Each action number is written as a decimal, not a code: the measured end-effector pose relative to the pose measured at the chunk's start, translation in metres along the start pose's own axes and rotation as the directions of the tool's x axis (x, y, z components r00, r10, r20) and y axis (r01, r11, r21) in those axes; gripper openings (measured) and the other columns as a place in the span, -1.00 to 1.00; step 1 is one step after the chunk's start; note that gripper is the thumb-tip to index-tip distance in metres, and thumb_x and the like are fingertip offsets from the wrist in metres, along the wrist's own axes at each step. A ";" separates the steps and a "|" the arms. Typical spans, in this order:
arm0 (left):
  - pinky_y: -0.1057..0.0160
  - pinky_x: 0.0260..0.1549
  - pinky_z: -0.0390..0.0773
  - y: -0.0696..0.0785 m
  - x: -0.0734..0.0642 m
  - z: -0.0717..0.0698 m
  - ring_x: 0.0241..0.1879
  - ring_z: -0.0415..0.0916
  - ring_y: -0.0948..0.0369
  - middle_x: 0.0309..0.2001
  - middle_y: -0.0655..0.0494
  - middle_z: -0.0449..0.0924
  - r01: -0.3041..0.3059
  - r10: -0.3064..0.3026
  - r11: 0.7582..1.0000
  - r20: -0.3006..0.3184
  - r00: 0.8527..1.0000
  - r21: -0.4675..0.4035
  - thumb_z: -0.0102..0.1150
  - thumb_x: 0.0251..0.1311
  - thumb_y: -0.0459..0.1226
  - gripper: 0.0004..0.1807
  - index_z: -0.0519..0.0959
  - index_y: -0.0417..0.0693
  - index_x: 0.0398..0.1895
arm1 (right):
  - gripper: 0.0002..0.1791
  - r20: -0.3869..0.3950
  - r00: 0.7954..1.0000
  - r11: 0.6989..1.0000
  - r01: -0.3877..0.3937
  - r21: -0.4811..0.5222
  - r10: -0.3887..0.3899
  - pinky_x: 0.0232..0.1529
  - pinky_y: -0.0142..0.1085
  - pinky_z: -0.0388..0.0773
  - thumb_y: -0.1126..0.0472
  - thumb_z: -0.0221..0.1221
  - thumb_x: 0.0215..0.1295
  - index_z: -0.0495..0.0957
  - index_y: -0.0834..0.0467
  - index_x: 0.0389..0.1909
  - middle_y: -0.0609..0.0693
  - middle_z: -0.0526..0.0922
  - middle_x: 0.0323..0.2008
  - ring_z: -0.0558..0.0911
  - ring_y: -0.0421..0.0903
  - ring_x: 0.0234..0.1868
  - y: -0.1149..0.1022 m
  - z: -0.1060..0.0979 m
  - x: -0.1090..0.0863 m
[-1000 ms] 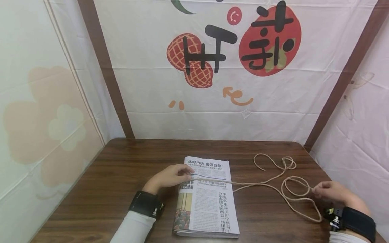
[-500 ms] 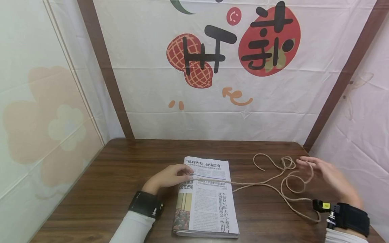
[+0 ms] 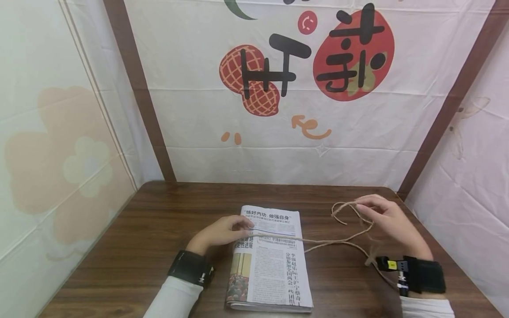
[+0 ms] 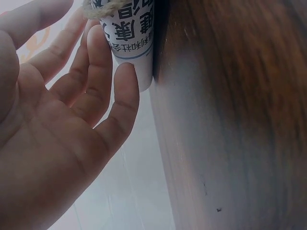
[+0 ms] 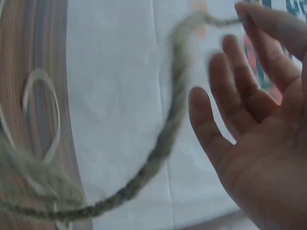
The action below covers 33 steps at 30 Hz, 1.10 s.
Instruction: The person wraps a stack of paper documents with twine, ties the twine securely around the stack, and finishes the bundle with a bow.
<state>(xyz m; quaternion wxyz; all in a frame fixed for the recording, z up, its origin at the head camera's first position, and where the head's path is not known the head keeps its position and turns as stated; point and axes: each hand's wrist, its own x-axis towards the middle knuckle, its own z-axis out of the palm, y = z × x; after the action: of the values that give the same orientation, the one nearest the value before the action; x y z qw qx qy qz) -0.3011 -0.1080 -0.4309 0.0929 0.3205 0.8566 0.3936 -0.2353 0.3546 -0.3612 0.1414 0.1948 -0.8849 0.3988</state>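
Observation:
A folded newspaper (image 3: 274,269) lies on the brown wooden table, with a length of beige twine (image 3: 278,237) across it, running to the right. My left hand (image 3: 220,230) rests at the newspaper's left edge, fingers loosely bent. In the left wrist view, those fingers (image 4: 125,86) are beside the paper's rounded fold (image 4: 129,38), where the twine (image 4: 103,9) passes round it. My right hand (image 3: 391,218) is raised at the right, pinching the twine between thumb and forefinger. In the right wrist view, a blurred strand (image 5: 163,139) hangs from that pinch while the other fingers stay apart.
A loop of twine (image 3: 338,218) lies on the far right of the table (image 3: 191,198). Printed white cloth (image 3: 246,163) hangs behind the table, and more cloth (image 3: 59,221) stands along the left side. Black bands (image 3: 427,274) with small cameras sit on both wrists.
My right hand has moved from the right edge up and leftward, lifting the twine and drawing its loops off the table. The left hand and the newspaper have stayed in place.

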 end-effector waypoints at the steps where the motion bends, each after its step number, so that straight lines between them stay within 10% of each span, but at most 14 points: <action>1: 0.02 0.01 0.50 0.000 0.000 0.000 -0.03 0.54 0.14 -0.09 0.16 0.62 0.000 0.000 1.000 -0.001 1.000 -0.001 0.20 0.36 -0.15 -0.67 0.61 -0.11 0.09 | -0.79 0.007 1.000 1.000 -0.006 0.004 0.006 -0.27 -0.35 0.53 0.16 0.15 0.49 0.66 0.04 0.03 -0.02 0.66 -0.14 0.59 -0.21 -0.24 -0.003 0.006 0.004; 15: -0.05 0.07 0.49 -0.001 -0.001 0.001 -0.01 0.53 0.12 -0.08 0.15 0.62 -0.001 0.001 1.000 -0.006 1.000 -0.018 0.21 0.35 -0.14 -0.68 0.62 -0.09 0.08 | -0.73 0.028 0.999 0.999 -0.039 0.038 0.038 -0.30 -0.24 0.57 -0.05 0.26 0.38 0.69 -0.02 -0.02 -0.12 0.71 -0.28 0.65 -0.09 -0.29 -0.020 0.091 0.048; 33: 0.10 -0.10 0.54 -0.001 -0.001 0.001 -0.14 0.54 0.17 -0.18 0.18 0.61 -0.016 0.015 1.000 0.028 0.999 0.008 0.26 0.31 -0.11 -0.71 0.63 -0.06 0.00 | -0.88 0.155 0.977 0.989 -0.149 0.006 0.147 -0.35 -0.25 0.49 0.20 0.26 0.36 0.71 0.06 -0.14 -0.13 0.67 -0.39 0.58 -0.15 -0.36 -0.015 0.182 0.067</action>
<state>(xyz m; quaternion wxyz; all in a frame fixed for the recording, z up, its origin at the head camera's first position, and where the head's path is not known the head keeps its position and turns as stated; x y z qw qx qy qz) -0.3002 -0.1087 -0.4318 0.1005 0.3330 0.8543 0.3863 -0.3049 0.1919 -0.4412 0.0407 0.1599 -0.9018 0.3995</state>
